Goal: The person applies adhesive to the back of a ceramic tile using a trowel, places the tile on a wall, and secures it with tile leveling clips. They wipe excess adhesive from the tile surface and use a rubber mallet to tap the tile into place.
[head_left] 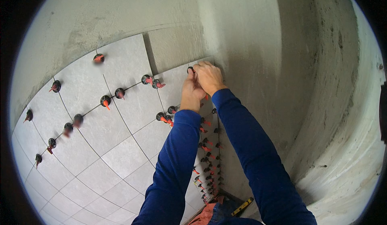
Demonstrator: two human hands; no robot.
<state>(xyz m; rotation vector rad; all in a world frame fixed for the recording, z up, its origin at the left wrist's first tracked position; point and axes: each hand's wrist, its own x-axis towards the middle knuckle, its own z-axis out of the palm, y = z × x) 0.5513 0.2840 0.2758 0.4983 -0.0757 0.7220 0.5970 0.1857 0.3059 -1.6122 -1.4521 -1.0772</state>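
Both my hands are raised to the upper corner of a grey wall tile beside the bare wall corner. My left hand has its thumb up against a black round tile leveling clip, its fingers closed. My right hand is curled over the same spot from the right, its fingertips bent in beside the left thumb. My hands partly hide the clip and any handle on it. Lower left of them, two black leveling clips with red handles sit on a tile joint.
More clips with orange or red handles stud the joints of the tiled wall. A dense column of clips runs down near the corner. Bare plaster wall stands right. A yellow spirit level lies low down.
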